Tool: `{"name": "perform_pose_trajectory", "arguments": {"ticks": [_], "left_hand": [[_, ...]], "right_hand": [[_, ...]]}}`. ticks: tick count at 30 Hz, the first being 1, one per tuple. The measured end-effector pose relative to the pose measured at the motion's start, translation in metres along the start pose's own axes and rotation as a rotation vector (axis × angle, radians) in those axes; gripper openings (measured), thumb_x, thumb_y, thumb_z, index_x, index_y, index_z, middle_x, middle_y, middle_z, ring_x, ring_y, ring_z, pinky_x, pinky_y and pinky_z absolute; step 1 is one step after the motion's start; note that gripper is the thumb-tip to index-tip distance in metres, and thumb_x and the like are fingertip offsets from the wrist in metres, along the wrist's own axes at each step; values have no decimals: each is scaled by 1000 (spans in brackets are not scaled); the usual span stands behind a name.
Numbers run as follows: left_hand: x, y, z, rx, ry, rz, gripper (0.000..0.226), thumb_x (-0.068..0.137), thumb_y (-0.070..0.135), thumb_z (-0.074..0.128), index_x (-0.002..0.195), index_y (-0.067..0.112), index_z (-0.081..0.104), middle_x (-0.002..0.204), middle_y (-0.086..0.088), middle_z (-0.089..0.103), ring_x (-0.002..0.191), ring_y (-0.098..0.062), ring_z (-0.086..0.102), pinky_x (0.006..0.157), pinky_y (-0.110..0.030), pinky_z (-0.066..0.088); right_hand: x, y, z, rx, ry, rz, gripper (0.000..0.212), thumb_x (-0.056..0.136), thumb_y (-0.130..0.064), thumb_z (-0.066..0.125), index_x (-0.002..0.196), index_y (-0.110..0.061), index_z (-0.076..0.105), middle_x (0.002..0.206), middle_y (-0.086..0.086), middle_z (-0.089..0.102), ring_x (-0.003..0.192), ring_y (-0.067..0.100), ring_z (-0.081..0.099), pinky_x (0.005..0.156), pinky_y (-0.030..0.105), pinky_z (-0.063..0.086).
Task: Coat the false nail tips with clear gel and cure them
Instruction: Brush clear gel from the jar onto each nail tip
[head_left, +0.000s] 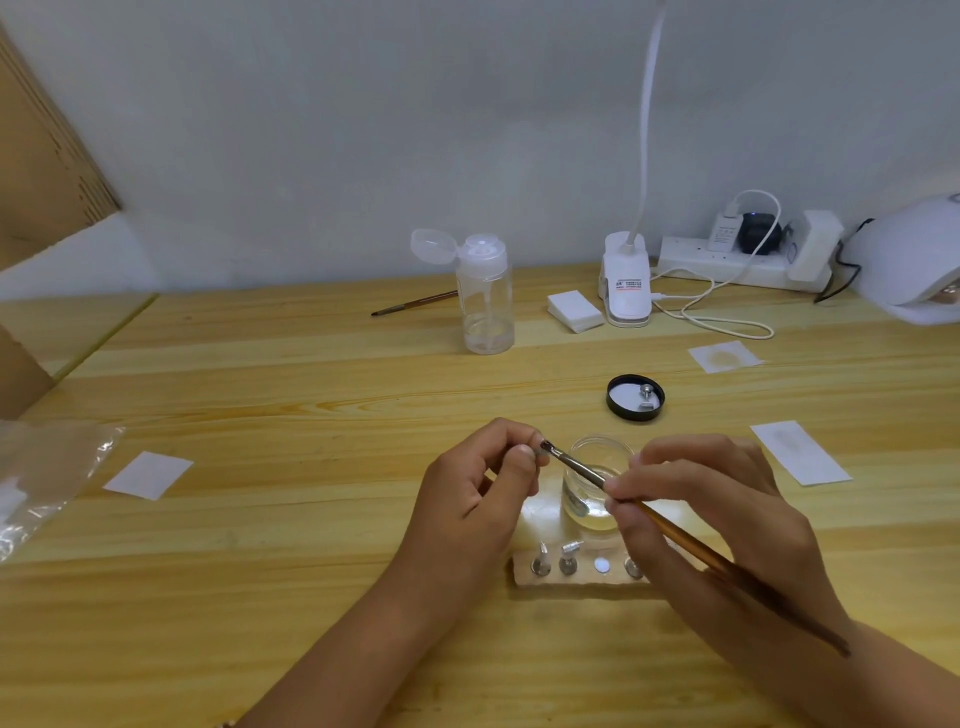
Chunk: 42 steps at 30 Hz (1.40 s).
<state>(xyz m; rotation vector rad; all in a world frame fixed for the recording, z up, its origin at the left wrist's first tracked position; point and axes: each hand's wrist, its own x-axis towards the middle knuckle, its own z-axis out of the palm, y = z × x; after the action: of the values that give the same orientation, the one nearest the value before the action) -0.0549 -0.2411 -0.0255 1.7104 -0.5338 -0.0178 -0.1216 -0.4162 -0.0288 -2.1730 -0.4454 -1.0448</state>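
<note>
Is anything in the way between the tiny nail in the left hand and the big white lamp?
Nothing tall. The nail tip, pinched by the left hand, is held above the table. Only the black lid and a flat wipe lie low along the way to the lamp; the brush touches it.

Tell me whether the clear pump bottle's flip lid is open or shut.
Open. The pump bottle's flip lid is hinged back and hangs to the left of its top.

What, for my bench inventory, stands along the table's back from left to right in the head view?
Spare brush, pump bottle, stack of white pads, clip lamp base, power strip, white curing lamp.
</note>
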Motion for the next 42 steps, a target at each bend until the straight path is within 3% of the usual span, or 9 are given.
{"name": "perform_pose_trajectory", "arguments": {"ticks": [5, 9, 16, 21, 28, 33, 38, 42], "left_hand": [[0, -1, -1, 1, -1, 13, 20, 94, 24, 47, 83, 25, 64, 68, 7, 55, 67, -10, 49, 65, -17, 40], [-1, -1, -1, 35, -14, 28, 20, 95, 22, 46, 86, 23, 63, 70, 11, 57, 70, -2, 52, 68, -13, 42], [-2, 0, 0, 103, -30, 58, 20, 97, 29, 45, 89, 25, 63, 71, 13, 58, 69, -20, 54, 62, -26, 42], [-2, 0, 0, 76, -24, 47, 19, 96, 26, 45, 90, 24, 63, 70, 16, 58, 69, 0, 53, 67, -14, 43], [-1, -1, 0, 91, -22, 36, 19, 95, 28, 46, 88, 26, 64, 72, 15, 61, 71, -3, 55, 67, -26, 46], [-2, -2, -1, 103, -21, 48, 18, 95, 29, 48, 89, 28, 64, 74, 15, 63, 74, -17, 58, 65, -30, 46], [-1, -3, 0, 88, -9, 36, 18, 95, 28, 48, 88, 29, 64, 74, 15, 63, 74, -3, 58, 68, -29, 48], [-1, -3, -1, 92, -8, 25, 19, 95, 28, 47, 87, 33, 64, 75, 15, 63, 75, -9, 59, 72, -36, 48]], "right_hand": [[0, -1, 0, -25, 25, -6, 15, 80, -19, 63, 77, -9, 74, 88, -7, 63, 97, -1, 55, 75, 40, 47], [-1, 1, -2, -2, 28, -2, 13, 83, -19, 64, 83, -10, 74, 90, -15, 60, 97, 2, 57, 77, 39, 46], [-1, 0, -2, 0, -26, -7, 15, 88, -24, 63, 93, -14, 74, 97, -13, 64, 103, 2, 56, 84, 33, 45], [1, -1, -1, -41, 30, -33, 15, 82, -17, 63, 78, -8, 74, 86, -5, 65, 95, 0, 57, 78, 36, 46], [-1, 0, -3, -38, 42, -15, 15, 86, -20, 62, 84, -11, 74, 90, -7, 66, 96, 4, 58, 83, 34, 42], [1, -1, -1, -30, 2, -15, 16, 88, -22, 63, 88, -11, 75, 95, -10, 65, 102, -1, 55, 84, 33, 43], [0, -1, 0, -68, 40, -32, 15, 81, -17, 63, 75, -9, 74, 85, -6, 65, 97, -3, 55, 80, 33, 43], [0, -1, -2, -58, 65, -30, 15, 80, -16, 62, 73, -8, 73, 85, -5, 65, 95, 0, 56, 80, 34, 43]]}}
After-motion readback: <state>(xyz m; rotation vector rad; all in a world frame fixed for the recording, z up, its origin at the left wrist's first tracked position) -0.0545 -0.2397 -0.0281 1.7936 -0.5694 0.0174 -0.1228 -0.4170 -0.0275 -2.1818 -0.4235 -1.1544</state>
